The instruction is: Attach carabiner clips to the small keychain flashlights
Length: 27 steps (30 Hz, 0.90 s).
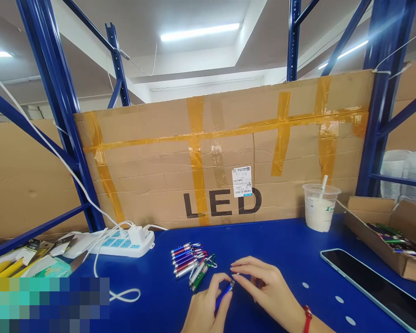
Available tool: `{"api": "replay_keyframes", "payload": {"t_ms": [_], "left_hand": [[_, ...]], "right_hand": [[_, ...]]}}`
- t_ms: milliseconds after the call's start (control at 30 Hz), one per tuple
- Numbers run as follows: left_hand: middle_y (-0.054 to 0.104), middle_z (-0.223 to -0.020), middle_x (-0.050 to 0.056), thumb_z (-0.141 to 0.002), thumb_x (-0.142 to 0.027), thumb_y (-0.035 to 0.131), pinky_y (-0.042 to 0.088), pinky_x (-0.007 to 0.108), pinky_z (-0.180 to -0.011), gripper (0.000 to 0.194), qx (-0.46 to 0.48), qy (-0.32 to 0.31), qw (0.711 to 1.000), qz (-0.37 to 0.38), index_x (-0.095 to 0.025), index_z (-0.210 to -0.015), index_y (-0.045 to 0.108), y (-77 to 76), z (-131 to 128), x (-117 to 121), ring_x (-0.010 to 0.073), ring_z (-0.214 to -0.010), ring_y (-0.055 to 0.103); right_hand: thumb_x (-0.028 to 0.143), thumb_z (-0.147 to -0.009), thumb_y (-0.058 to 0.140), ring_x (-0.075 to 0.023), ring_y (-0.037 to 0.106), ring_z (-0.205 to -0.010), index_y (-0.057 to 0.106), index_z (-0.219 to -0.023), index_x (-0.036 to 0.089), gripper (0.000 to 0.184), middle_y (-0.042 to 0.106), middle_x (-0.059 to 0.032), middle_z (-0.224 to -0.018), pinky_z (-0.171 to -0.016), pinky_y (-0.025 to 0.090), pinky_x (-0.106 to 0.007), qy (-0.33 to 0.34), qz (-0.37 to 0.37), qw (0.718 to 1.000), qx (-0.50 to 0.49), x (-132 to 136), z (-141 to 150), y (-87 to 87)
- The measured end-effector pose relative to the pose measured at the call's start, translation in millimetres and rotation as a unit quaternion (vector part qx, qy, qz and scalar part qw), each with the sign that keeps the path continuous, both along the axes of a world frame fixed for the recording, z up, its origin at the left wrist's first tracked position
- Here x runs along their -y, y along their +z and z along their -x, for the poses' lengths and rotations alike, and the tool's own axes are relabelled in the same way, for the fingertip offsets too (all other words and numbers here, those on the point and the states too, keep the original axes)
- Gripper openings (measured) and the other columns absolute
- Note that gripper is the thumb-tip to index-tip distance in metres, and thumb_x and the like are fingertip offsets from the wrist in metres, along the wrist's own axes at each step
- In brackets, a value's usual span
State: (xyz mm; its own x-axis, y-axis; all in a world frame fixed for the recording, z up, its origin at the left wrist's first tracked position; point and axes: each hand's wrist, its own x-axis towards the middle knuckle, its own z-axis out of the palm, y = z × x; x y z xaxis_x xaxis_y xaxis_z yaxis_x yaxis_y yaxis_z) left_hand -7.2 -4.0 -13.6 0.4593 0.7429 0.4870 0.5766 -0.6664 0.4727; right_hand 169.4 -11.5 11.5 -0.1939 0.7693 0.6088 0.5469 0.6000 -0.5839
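Note:
My left hand (208,303) is closed around a small blue metal keychain flashlight (223,296), its tip pointing up and to the right. At that tip, the thumb and forefinger of my right hand (268,284) come together in a pinch. Whatever lies between those right fingertips is too small to make out. Just beyond my left hand, several similar keychain flashlights (187,259) in red, blue, silver and green lie side by side in a row, some with small clips on their ends.
A white power strip (125,245) with cables stands back left. To the right are a lidded drink cup (321,208), a phone (377,286) and an open cardboard box (377,240) of small items. A cardboard panel (152,180) closes off the blue table's (263,243) back.

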Motion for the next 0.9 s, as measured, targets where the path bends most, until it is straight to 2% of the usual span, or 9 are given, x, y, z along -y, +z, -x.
{"api": "replay_keyframes", "payload": {"t_ms": [100,200,333,467,600,733,900], "left_hand": [[0.034,-0.047,-0.009,-0.090,-0.028,0.031,0.031,0.020,-0.045,0.020,-0.005,-0.007,1.000,0.003,-0.024,-0.104,0.045,0.3,0.3,0.1,0.0127,-0.039,0.045],[0.041,-0.049,-0.008,-0.091,-0.028,0.031,0.034,0.020,-0.046,0.021,-0.006,-0.009,1.000,0.011,-0.024,-0.106,0.045,2.3,0.6,0.9,0.0134,-0.041,0.050],[0.052,-0.056,-0.006,-0.091,-0.029,0.031,0.039,0.019,-0.052,0.022,0.002,-0.008,1.000,0.023,-0.024,-0.107,0.045,8.5,0.9,3.7,0.0132,-0.048,0.055],[0.052,-0.056,-0.006,-0.092,-0.029,0.031,0.039,0.019,-0.052,0.022,-0.007,-0.008,0.999,0.042,-0.022,-0.107,0.046,15.2,1.6,6.9,0.0126,-0.049,0.055],[0.051,-0.054,-0.006,-0.092,-0.027,0.032,0.039,0.019,-0.050,0.022,-0.007,-0.011,0.999,0.043,-0.022,-0.107,0.046,16.6,1.8,7.6,0.0124,-0.047,0.054],[0.057,-0.059,-0.004,-0.091,-0.026,0.033,0.045,0.020,-0.056,0.022,0.002,-0.016,0.999,0.051,-0.022,-0.108,0.046,18.4,1.3,8.1,0.0132,-0.053,0.059],[0.062,-0.065,-0.003,-0.091,-0.024,0.034,0.049,0.022,-0.066,0.024,0.010,-0.023,0.997,0.066,-0.022,-0.112,0.045,23.2,0.7,10.2,0.0146,-0.062,0.065]], "right_hand": [[0.036,-0.088,0.048,-0.0135,0.063,-0.068,0.070,-0.089,0.022,0.026,0.068,-0.0057,-0.087,-0.055,0.049,-0.020,0.038,-0.023,0.999,0.015,0.4,-1.2,0.4],[0.033,-0.089,0.047,-0.0129,0.064,-0.073,0.069,-0.092,0.022,0.024,0.068,-0.0046,-0.085,-0.063,0.050,-0.019,0.069,-0.025,0.997,0.033,1.9,-1.5,1.7],[0.035,-0.089,0.046,-0.0112,0.062,-0.064,0.067,-0.094,0.022,0.026,0.068,-0.0045,-0.086,-0.057,0.048,-0.019,0.049,-0.009,0.998,0.045,3.1,-1.5,1.9],[0.039,-0.088,0.047,-0.0095,0.057,-0.055,0.067,-0.095,0.021,0.028,0.068,-0.0044,-0.085,-0.051,0.046,-0.019,0.025,-0.001,0.999,0.042,2.6,-2.0,1.2],[0.039,-0.088,0.048,-0.0105,0.059,-0.058,0.068,-0.095,0.022,0.028,0.068,-0.0040,-0.084,-0.052,0.046,-0.020,0.039,0.007,0.999,0.030,2.2,-2.3,1.0],[0.040,-0.085,0.051,-0.0073,0.054,-0.045,0.068,-0.091,0.019,0.028,0.067,-0.0044,-0.083,-0.046,0.045,-0.019,0.052,0.050,0.997,-0.014,2.9,-0.3,2.1],[0.042,-0.077,0.060,-0.0043,0.049,-0.035,0.067,-0.086,0.017,0.028,0.066,-0.0043,-0.084,-0.037,0.040,-0.018,0.047,0.157,0.981,-0.107,1.8,4.8,4.8]]}}
